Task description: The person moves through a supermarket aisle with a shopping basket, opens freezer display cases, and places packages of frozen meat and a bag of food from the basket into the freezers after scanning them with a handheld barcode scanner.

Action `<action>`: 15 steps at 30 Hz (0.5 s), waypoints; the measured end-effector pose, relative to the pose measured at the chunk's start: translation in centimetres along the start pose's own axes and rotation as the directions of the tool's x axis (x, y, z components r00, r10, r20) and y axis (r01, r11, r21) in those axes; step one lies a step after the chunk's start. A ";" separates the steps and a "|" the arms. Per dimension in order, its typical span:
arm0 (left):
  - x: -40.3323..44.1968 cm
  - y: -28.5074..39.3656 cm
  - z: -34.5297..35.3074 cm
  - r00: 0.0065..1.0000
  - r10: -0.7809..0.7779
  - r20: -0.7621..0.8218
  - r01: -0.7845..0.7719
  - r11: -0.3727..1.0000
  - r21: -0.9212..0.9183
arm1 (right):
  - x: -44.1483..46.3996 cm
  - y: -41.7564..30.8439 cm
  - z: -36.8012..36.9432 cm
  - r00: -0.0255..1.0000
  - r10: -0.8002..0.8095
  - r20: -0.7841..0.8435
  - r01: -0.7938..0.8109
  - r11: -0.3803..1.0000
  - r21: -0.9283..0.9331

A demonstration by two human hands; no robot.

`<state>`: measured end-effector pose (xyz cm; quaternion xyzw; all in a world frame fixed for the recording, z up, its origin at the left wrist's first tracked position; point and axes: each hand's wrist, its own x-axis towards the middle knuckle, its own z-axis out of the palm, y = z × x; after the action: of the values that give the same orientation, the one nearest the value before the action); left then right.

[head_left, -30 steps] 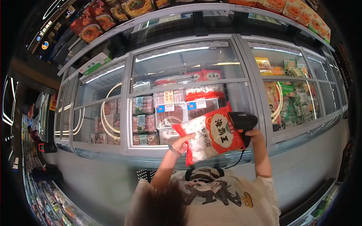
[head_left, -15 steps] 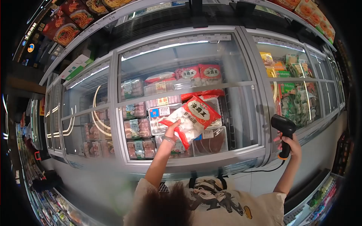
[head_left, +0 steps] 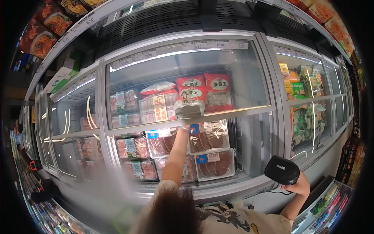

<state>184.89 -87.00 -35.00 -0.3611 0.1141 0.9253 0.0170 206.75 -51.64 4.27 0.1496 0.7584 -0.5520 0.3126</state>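
Note:
My left hand point(head_left: 184, 129) reaches into the chest freezer, mostly hidden behind the sliding glass lid's lower rail and its grey handle point(head_left: 188, 112); its fingers do not show. Just beyond it, behind the glass, stands a red and white bag of frozen food point(head_left: 191, 84); whether my hand touches it I cannot tell. A similar bag point(head_left: 218, 91) lies to its right. At the lower right, my right hand point(head_left: 300, 185) is wrapped round a black handheld barcode scanner point(head_left: 282, 170), held outside the freezer with its rounded head towards me.
Clear trays of dark sliced meat point(head_left: 214, 164) and packs of rolled meat point(head_left: 131, 147) fill the freezer's front. A neighbouring freezer point(head_left: 311, 113) with green and yellow bags is on the right. A shelf edge with price tags point(head_left: 89, 20) runs overhead.
My left hand has carried the red and white bag from above the trays into the freezer's back, under the glass. The scanner has moved lower and turned, and the view has shifted.

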 end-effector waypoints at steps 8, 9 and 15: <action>9.0 -4.0 -2.4 0.997 0.072 0.021 -0.075 0.957 0.279 | 4.7 0.0 -1.3 0.996 0.089 -0.011 -0.086 0.983 0.162; 9.9 -4.6 -3.1 0.997 0.073 0.034 -0.080 0.922 0.379 | 5.0 0.1 -1.4 0.994 0.105 -0.019 -0.100 0.980 0.169; 12.5 -5.6 -6.7 0.986 0.010 0.169 -0.158 0.407 0.900 | 6.1 1.4 -1.7 0.997 0.067 0.039 -0.069 0.996 0.049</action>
<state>180.80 -83.73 -49.29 -0.2236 0.6143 0.7371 0.1714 202.38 -50.29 -0.35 0.1728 0.7327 -0.5628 0.3414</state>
